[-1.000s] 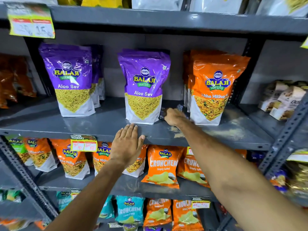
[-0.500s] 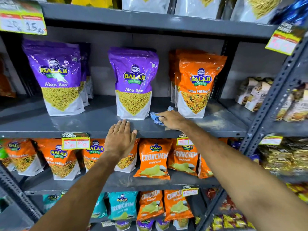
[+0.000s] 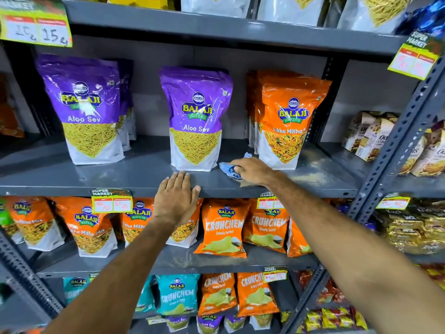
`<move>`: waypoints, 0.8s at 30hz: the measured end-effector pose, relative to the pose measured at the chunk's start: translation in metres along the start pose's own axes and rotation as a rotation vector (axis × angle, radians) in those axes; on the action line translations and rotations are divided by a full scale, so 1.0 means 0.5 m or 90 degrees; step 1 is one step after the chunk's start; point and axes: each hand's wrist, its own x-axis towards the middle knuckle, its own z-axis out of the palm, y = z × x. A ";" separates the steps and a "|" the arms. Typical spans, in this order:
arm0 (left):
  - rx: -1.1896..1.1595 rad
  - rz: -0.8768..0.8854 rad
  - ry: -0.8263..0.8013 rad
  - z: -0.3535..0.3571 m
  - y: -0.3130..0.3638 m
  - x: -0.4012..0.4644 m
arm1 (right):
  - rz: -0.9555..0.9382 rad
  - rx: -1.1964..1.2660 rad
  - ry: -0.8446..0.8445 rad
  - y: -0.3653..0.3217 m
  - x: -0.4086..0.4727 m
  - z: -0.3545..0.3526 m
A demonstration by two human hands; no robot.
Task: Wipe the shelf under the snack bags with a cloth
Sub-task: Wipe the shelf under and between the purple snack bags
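On the grey shelf (image 3: 120, 172), head view: right hand (image 3: 252, 170) wiping with a blue cloth (image 3: 228, 168) in the gap between bags.
Right hand's fingers curl round the bunched cloth, pressing it to the shelf between the purple Aloo Sev bag (image 3: 196, 119) and the orange Tikha Mitha bag (image 3: 286, 121); left hand (image 3: 175, 201) lies flat, fingers straight, on the shelf's front edge, holding nothing. Dusty crumbs (image 3: 313, 174) lie right of the cloth; best to sweep that way, keeping the cloth flat and clear of the bags.

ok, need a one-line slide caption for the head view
Right hand wipes a blue cloth along the grey shelf between snack bags while the left hand rests flat on its edge.
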 end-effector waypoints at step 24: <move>-0.004 -0.002 -0.005 -0.001 0.004 -0.003 | -0.010 0.021 0.004 0.010 -0.050 -0.019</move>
